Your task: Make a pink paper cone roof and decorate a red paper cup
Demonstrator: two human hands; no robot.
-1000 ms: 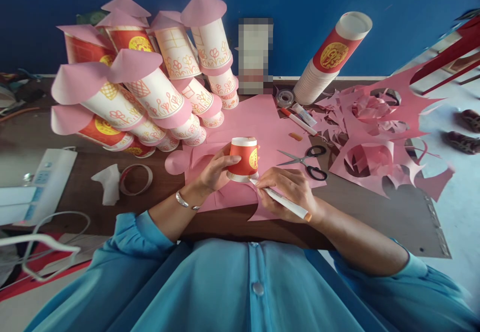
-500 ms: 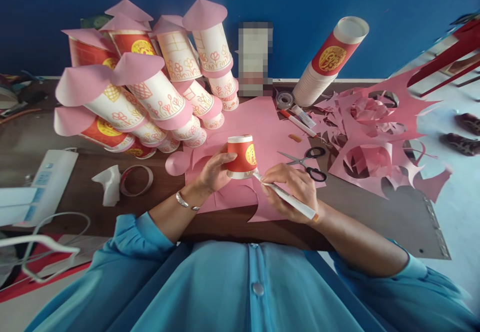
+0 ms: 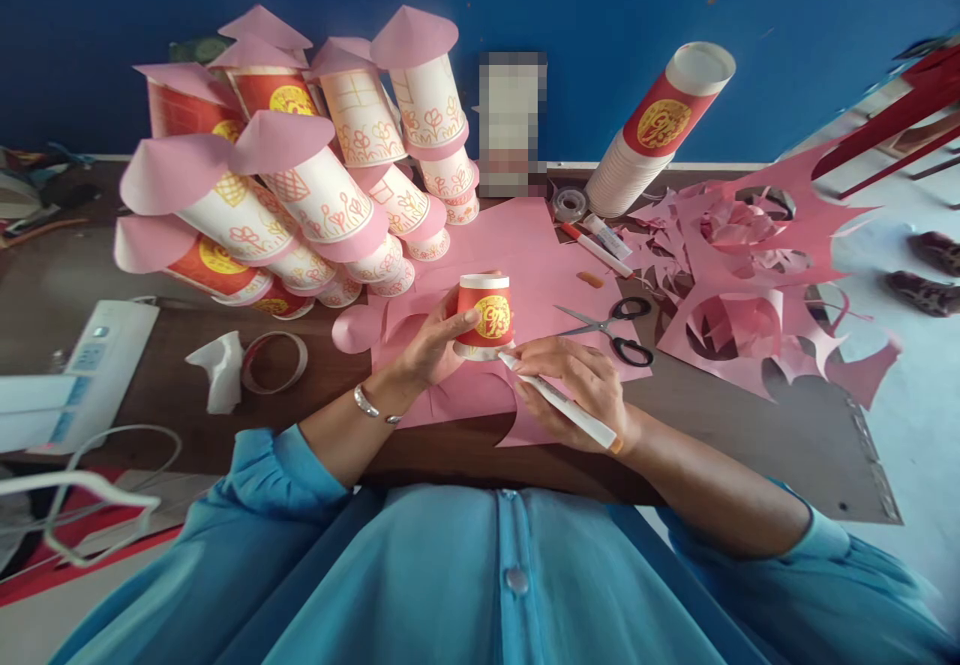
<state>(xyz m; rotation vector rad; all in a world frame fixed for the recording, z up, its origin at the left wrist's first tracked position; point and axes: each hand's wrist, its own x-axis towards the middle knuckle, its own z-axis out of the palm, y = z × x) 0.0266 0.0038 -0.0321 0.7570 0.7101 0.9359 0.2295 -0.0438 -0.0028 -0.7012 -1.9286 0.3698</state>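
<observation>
My left hand (image 3: pixel 435 340) is closed round a red and white paper cup (image 3: pixel 493 313) with a gold emblem. The cup is upside down, its wide rim lowest, above pink paper (image 3: pixel 506 235). In my right hand (image 3: pixel 574 380) is a white marker pen (image 3: pixel 566 410) with an orange end. Its tip is at the cup's lower white band; whether it touches I cannot tell. Black-handled scissors (image 3: pixel 611 327) lie open just beyond my right hand. An orange cap (image 3: pixel 589 279) rests on the pink paper.
Decorated paper-cup towers with pink cone roofs (image 3: pixel 285 140) stand at the back left. A tall cup stack (image 3: pixel 626 173) rises at the back right, near a tape roll (image 3: pixel 570 205), another marker (image 3: pixel 598 249) and cut pink scraps (image 3: pixel 720 275). A paper ring (image 3: pixel 274 362) lies left.
The cup has been turned in my left hand, so its gold emblem now faces me more fully. My right hand and the marker have shifted slightly left along the lower band.
</observation>
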